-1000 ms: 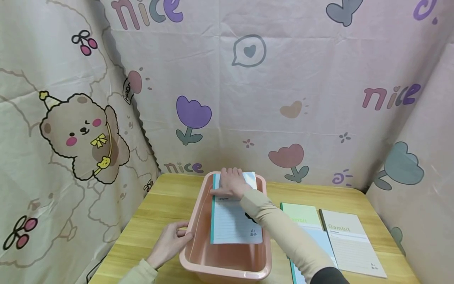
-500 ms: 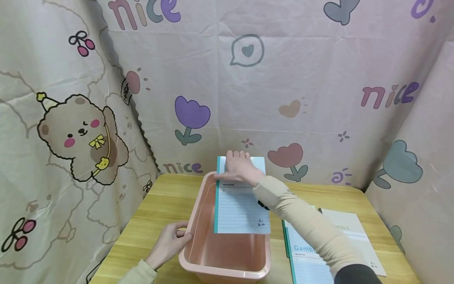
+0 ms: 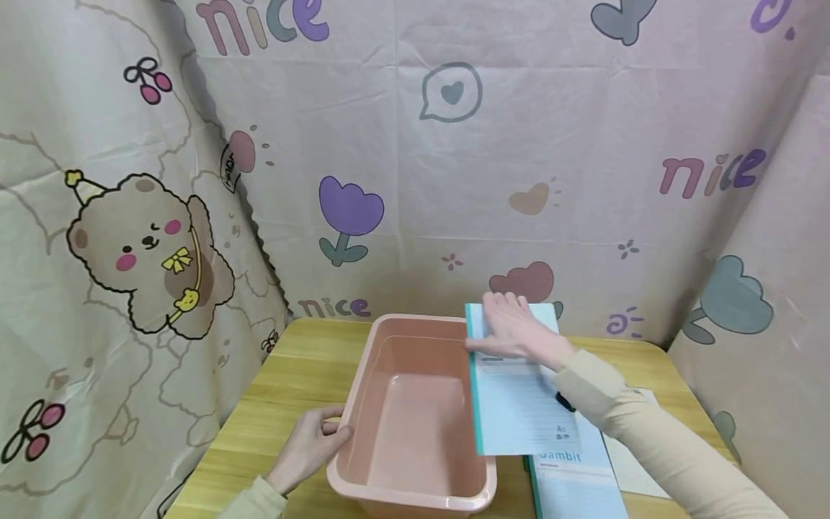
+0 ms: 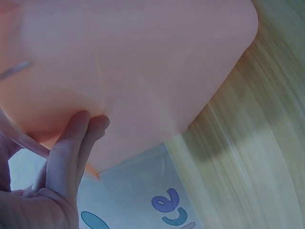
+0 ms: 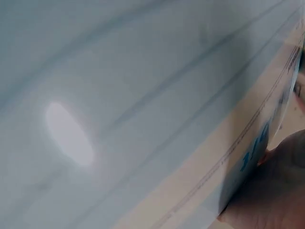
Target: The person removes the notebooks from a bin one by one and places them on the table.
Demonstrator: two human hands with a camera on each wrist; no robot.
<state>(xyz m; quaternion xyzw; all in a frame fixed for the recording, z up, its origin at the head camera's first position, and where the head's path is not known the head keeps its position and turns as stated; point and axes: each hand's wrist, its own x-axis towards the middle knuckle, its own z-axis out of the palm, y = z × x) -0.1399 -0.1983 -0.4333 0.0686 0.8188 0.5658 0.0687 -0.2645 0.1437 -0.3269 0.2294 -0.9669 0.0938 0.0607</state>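
My left hand grips the left rim of a pink plastic basin, thumb over the edge. Fingers lie against the basin's outer wall in the left wrist view. A light blue notebook with a teal spine is held in my right hand by its upper part, thumb at the spine. It hangs over the basin's right rim and partly covers the notebooks behind it. Up close, the notebook's lined cover fills most of the right wrist view.
Another blue notebook lies on the wooden table right of the basin. Beside it a pale notebook is partly hidden by my right forearm. A printed curtain hangs behind the table.
My right hand has lifted the blue notebook out of the basin and carried it right, over the right rim. The left hand has stayed on the basin's rim.
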